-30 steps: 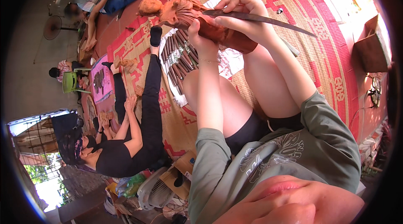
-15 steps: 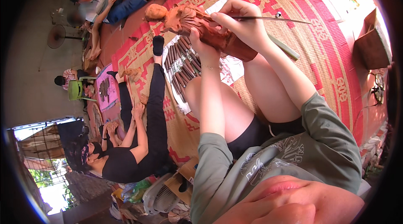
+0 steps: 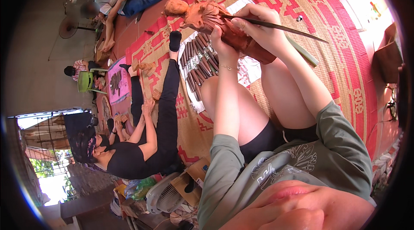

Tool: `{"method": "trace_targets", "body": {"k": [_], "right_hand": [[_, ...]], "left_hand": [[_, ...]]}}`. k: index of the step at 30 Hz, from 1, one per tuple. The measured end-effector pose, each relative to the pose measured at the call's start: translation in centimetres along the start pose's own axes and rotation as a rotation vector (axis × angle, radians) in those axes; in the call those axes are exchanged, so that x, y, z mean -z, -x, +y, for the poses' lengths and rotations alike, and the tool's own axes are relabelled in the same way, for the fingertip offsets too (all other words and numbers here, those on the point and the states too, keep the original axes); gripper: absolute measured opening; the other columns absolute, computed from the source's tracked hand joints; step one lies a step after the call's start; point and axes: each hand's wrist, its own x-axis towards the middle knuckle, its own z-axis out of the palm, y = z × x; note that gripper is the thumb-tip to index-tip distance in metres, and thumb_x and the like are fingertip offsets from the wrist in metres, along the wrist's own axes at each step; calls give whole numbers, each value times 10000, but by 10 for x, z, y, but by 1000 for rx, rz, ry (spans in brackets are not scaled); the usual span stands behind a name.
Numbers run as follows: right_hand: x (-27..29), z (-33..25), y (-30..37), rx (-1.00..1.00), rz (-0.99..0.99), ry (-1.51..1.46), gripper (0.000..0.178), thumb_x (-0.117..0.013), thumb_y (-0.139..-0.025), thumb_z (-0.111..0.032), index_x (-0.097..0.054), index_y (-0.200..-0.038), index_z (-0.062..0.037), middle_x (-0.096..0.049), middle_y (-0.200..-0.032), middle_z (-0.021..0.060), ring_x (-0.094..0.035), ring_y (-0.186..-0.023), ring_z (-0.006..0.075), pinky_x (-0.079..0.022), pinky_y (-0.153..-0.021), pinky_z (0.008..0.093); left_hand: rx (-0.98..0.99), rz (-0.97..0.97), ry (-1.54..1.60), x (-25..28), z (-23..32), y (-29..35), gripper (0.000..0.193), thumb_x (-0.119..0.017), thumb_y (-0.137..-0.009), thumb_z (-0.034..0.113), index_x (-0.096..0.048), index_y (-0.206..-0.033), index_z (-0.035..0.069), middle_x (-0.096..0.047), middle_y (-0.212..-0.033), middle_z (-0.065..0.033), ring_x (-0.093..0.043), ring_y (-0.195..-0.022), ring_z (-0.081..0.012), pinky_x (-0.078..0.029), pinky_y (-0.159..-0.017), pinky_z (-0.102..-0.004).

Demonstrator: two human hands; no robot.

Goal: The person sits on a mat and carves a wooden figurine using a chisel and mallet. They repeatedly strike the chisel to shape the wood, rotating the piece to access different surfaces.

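Note:
A reddish-brown carved wooden figure with a round head and ridged folds lies tilted across my raised knees. My left hand is closed around its near side, with the thumb up against the carving. My right hand pinches a long, thin, dark file, slightly curved and tapering to a point. One end of it meets the carved folds at the figure's middle. The other end sticks out to the right past my hand. Beneath the figure, a white cloth roll holds several brown-handled carving tools.
A red and tan patterned mat lies under me. To the left a person in black sits with legs stretched out beside wooden carvings. A green strip lies by my right forearm, and a wooden box stands far right.
The whole view has shifted, so everything sits further right. The file's outer end now slants lower, and its angle against the figure has changed. Both hands keep their holds.

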Motion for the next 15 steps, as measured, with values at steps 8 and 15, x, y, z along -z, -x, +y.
{"method": "trace_targets", "body": {"k": [8,15], "right_hand": [[-1,-3,2,23,20,48,127,-689,-788,-94,-629,-857,-7,-624,-748,83,-595,-695,153,-472,-644,276],[-3,2,1,124,38,33,138,-695,-773,-90,-611,-841,-4,-598,-736,99,-597,-681,187,-475,-634,289]], "left_hand": [[-52,-68,-66,4,-1,-2,664,-507,-819,487,-396,-1318,63,-512,-1206,-85,-502,-1102,-215,-393,-953,-352],[-11,-73,-103,5,0,0,664,-480,-826,512,-389,-1330,91,-507,-1210,-91,-492,-1123,-222,-384,-963,-372]]}}
